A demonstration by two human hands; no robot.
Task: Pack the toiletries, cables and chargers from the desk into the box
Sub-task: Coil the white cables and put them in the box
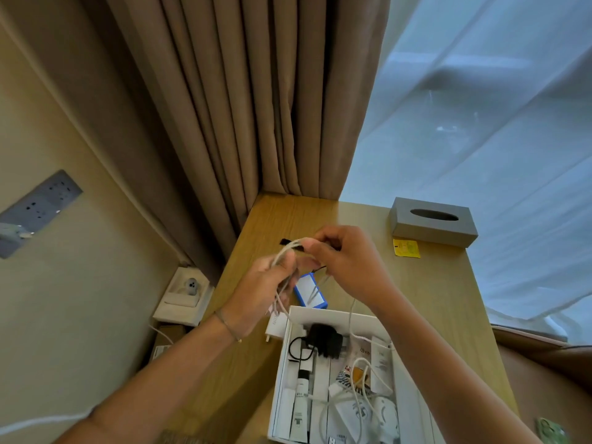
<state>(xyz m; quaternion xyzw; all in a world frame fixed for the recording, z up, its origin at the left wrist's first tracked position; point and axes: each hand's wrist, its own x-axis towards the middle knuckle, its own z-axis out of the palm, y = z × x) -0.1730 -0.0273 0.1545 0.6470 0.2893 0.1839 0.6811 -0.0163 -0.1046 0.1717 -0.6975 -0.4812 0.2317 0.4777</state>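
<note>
Head view: the left hand (272, 285) grips a looped white cable (283, 251), held above the desk (426, 283) just beyond the box (290, 363). The right hand (344, 257) pinches its far end at a black tie (290, 242). A slack tail hanging below the right hand could snag the box's contents; the loops may spring apart. Labels are too blurred to read.

My left hand (272, 283) and right hand (342, 267) cover most of the coiled white cable (285, 251). The white box (320, 312) runs off the bottom edge; its tube labels are unreadable.
</note>
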